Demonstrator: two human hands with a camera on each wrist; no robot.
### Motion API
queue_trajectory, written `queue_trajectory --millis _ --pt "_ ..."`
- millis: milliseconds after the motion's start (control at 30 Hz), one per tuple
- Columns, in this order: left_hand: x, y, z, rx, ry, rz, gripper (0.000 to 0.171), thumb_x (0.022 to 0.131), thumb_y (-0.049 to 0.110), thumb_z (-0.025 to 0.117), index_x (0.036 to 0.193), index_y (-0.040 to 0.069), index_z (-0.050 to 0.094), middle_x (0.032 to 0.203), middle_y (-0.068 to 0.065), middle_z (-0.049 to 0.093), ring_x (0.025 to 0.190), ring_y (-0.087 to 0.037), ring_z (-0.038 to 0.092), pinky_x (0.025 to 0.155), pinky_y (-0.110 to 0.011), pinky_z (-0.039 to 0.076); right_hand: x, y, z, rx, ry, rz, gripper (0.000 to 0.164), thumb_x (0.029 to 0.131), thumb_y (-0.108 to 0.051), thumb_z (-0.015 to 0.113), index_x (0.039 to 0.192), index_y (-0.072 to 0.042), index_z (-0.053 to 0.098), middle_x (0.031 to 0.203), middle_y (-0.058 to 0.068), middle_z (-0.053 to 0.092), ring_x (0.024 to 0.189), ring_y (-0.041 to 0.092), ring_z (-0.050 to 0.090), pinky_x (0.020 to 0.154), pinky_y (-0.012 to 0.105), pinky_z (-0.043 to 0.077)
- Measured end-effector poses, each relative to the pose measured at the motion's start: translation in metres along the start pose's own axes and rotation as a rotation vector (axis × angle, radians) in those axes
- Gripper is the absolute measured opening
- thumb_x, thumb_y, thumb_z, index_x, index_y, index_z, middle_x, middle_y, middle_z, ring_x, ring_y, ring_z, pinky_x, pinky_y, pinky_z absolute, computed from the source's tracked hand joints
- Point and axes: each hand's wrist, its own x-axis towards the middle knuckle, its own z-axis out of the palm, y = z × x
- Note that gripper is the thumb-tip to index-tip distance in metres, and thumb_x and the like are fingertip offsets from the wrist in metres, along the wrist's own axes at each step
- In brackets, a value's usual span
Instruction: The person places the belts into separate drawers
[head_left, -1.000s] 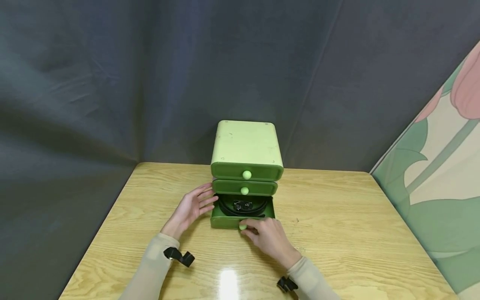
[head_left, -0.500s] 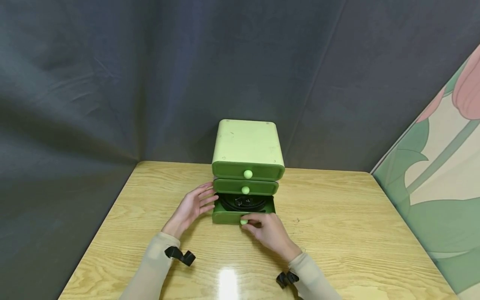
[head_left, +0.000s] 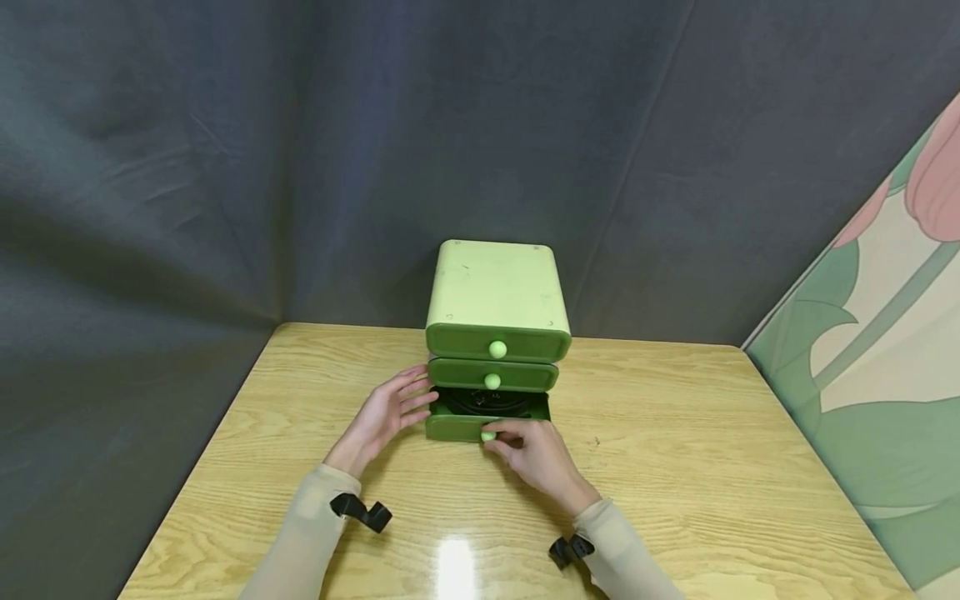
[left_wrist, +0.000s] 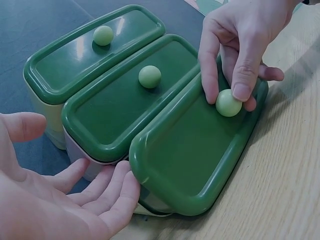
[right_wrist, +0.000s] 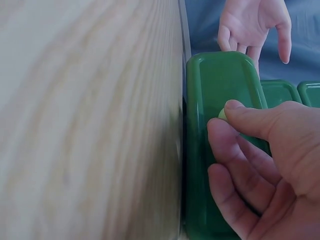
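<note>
A small green cabinet with three stacked drawers stands at the middle of the table. Its bottom drawer is partly pulled out, and a coiled black cable lies inside. Finger and thumb of my right hand pinch the pale green round knob of that drawer. My left hand lies along the cabinet's left side with its fingers extended. In the left wrist view those fingertips are right at the side of the bottom drawer. The middle drawer sticks out a little beyond the top drawer.
The wooden table stretches out on both sides of the cabinet. A dark grey curtain hangs behind it and along the left. At the right is a floral-patterned cloth.
The bottom drawer has slid inward toward the cabinet, with my right hand moving along on its knob. Less of the cable shows now. My left hand has stayed in place.
</note>
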Motion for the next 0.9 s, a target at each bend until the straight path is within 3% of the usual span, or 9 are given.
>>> queue_trajectory --millis 133,500,900 --pt "0.001 0.000 0.001 -0.009 0.010 -0.006 0.063 0.116 0.032 0.033 0.170 0.003 0.020 0.175 -0.025 0.023 0.157 -0.046 0.034 0.129 -0.055 0.033 0.002 0.001 0.001 0.004 0.019 -0.007 0.019 0.091 -0.017 0.086 0.110 -0.019 0.086 0.101 -0.004 0.084 0.080 0.003 0.075 0.064 0.018 0.055" --pt "0.001 0.001 0.000 -0.005 -0.007 0.000 0.063 0.116 0.031 0.031 0.170 0.000 0.017 0.175 -0.028 0.021 0.159 -0.047 0.029 0.133 -0.056 0.024 0.010 0.002 0.002 0.006 0.039 0.027 0.020 0.090 -0.016 0.086 0.110 -0.020 0.086 0.099 -0.004 0.084 0.073 0.001 0.071 0.054 0.018 0.047" --pt "0.000 0.001 0.002 0.036 0.026 0.020 0.063 0.115 0.029 0.032 0.168 -0.003 0.018 0.173 -0.029 0.023 0.159 -0.047 0.030 0.131 -0.058 0.027 0.016 0.004 0.003 0.004 0.050 0.058 0.020 0.091 -0.016 0.085 0.111 -0.022 0.085 0.091 -0.005 0.082 0.072 0.002 0.070 0.056 0.019 0.049"
